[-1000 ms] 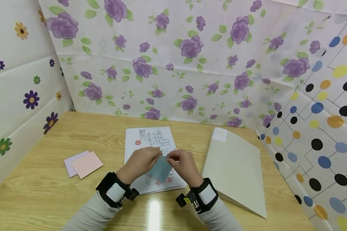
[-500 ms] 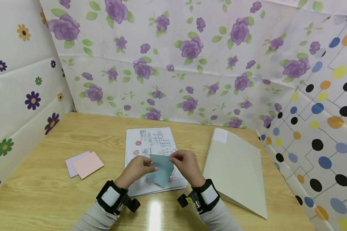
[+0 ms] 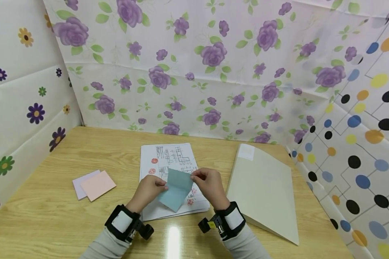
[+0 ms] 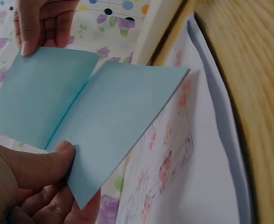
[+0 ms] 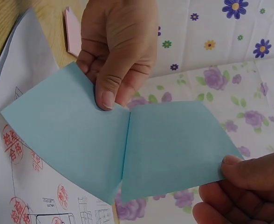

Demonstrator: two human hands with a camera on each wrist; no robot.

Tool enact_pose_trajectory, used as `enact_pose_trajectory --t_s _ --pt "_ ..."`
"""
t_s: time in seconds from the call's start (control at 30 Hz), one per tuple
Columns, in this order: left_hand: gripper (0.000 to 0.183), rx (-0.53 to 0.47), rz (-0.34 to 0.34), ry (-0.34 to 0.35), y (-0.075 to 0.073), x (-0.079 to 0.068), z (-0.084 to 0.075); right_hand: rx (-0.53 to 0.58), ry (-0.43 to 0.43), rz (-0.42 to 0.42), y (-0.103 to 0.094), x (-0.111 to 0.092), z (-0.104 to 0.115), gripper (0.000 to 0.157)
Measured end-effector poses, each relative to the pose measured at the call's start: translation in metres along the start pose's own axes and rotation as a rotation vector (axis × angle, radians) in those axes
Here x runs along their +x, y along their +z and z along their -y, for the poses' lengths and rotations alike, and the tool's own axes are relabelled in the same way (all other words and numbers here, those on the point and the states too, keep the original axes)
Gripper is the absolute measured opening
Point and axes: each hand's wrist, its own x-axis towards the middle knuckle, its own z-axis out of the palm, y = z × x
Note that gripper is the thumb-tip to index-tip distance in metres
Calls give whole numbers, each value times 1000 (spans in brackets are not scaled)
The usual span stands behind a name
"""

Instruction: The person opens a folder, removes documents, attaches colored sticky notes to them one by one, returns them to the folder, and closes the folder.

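Observation:
A light blue square paper (image 3: 176, 192), like a sticky note, is held above a stack of printed drawings (image 3: 152, 210). My left hand (image 3: 148, 190) pinches its left edge between thumb and fingers. At the upper right corner, my right hand (image 3: 210, 185) grips it with thumb and forefinger. In the right wrist view the blue paper (image 5: 76, 126) bends along a line across its middle, with a small gap at the line's lower end; I cannot tell whether that is a tear. The left wrist view shows the left thumb (image 4: 44, 163) on one half of the paper.
Left of the drawings, a pink pad (image 3: 98, 185) overlaps a lilac pad (image 3: 81, 189) on the wooden table (image 3: 52, 223). A large cream folder (image 3: 264, 190) lies to the right. Patterned cloth (image 3: 188, 72) hangs behind and on both sides.
My left hand has let go near the top edge, moved down and left, and taken the left edge. The blue paper has spread out and turned. My right hand has barely moved.

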Motion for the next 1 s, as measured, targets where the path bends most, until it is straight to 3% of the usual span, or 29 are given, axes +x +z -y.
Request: enact_pose_trajectory --t_s 0.23,0.43,0.7,1.0 --pt "8 96 -64 10 -3 1 5 3 0 -61 -3 3 0 6" --pt "13 115 -120 14 -25 6 23 30 23 -142 -12 7 -3 4" --pt "24 109 -189 -11 -61 14 36 74 91 -24 5 13 -23 5" --pt "28 125 -337 -112 -81 28 65 24 -64 102 40 12 -28 6"
